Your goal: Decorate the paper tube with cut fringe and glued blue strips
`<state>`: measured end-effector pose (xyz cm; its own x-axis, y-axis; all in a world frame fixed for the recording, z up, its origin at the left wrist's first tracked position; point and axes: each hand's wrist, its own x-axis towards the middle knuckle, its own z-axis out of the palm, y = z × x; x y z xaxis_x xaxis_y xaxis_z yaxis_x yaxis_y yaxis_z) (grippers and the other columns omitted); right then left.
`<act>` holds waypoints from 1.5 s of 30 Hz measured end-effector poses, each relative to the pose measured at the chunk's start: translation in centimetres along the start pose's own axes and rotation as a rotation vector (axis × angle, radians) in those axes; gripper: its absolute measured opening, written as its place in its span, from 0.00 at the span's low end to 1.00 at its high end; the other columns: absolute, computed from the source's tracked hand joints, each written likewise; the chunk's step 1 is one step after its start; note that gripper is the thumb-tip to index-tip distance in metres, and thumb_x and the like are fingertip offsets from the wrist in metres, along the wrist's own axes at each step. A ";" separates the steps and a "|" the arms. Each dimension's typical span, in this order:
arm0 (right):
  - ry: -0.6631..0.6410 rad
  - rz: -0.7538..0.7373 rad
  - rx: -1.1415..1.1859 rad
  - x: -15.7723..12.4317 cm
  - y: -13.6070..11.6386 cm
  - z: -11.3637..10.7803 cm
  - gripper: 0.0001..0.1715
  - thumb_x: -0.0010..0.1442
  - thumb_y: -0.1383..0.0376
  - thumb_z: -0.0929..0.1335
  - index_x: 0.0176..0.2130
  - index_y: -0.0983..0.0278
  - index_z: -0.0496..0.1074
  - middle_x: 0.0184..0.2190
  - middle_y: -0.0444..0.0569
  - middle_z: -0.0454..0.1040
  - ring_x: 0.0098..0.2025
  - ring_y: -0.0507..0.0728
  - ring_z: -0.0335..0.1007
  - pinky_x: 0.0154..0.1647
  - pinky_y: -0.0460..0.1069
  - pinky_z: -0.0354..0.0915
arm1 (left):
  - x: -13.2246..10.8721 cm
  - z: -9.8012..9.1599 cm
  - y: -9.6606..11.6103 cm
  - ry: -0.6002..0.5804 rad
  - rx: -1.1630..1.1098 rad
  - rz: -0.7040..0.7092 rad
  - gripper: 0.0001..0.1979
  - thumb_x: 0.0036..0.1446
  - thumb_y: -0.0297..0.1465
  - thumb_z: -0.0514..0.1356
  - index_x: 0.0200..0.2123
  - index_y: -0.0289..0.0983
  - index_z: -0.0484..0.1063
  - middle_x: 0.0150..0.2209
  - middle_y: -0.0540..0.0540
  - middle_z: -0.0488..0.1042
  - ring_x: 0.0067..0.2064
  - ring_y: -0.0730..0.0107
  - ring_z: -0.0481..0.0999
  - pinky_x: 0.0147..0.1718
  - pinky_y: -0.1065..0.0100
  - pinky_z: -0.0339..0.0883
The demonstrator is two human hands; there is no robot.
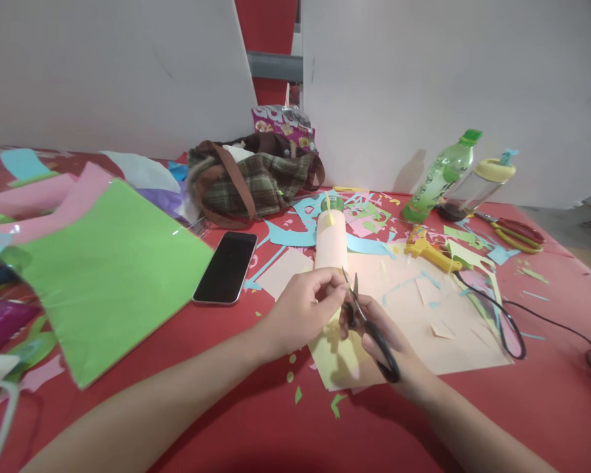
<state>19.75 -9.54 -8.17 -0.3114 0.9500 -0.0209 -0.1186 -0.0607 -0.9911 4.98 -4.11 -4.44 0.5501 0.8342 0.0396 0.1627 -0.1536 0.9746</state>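
My right hand (379, 328) grips a pair of scissors (385, 351) with black handles; their blades are parted and point away from me. Close to the blades, my left hand (308, 312) is closed in a pinch, and what lies between its fingertips is too small to make out. Just beyond both hands is a pale peach paper-wrapped cylinder (331, 240) with a green top and a yellow strip over its end. Beneath the hands lie a yellow sheet (342, 371) and a large cream sheet (453, 348).
Left are a phone (225, 268), a green sheet (128, 263) and a plaid bag (266, 177). Right are a yellow glue gun (431, 251) with a black cord, a green bottle (440, 177), a tilted clear cup (480, 187) and other scissors (517, 234). Paper scraps litter the red table (236, 414).
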 end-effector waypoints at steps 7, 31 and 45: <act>-0.008 0.029 -0.005 -0.1 -0.4 0.1 0.23 0.49 0.52 0.63 0.43 0.59 0.57 0.32 0.47 0.58 0.35 0.55 0.56 0.35 0.50 0.57 | -0.1 0.3 -0.2 -0.018 0.011 -0.043 0.09 0.53 0.28 0.47 0.22 0.35 0.58 0.19 0.54 0.64 0.24 0.79 0.66 0.27 0.73 0.61; -0.014 0.023 0.032 -0.1 0.3 -0.2 0.18 0.52 0.55 0.63 0.40 0.60 0.58 0.30 0.46 0.59 0.31 0.53 0.56 0.34 0.49 0.55 | -0.3 0.7 -0.2 0.041 0.086 -0.049 0.09 0.53 0.29 0.47 0.21 0.36 0.57 0.19 0.54 0.62 0.22 0.79 0.63 0.22 0.76 0.57; -0.008 0.056 0.018 0.0 0.1 0.1 0.19 0.51 0.53 0.63 0.40 0.61 0.58 0.28 0.45 0.59 0.27 0.51 0.55 0.28 0.47 0.55 | -0.1 -0.3 0.3 -0.011 0.213 -0.056 0.08 0.51 0.27 0.47 0.21 0.35 0.59 0.20 0.54 0.59 0.23 0.79 0.59 0.21 0.76 0.53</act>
<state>19.67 -9.54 -8.25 -0.3259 0.9424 -0.0749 -0.1173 -0.1189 -0.9859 4.73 -4.07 -4.03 0.5443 0.8387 -0.0168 0.3623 -0.2169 0.9065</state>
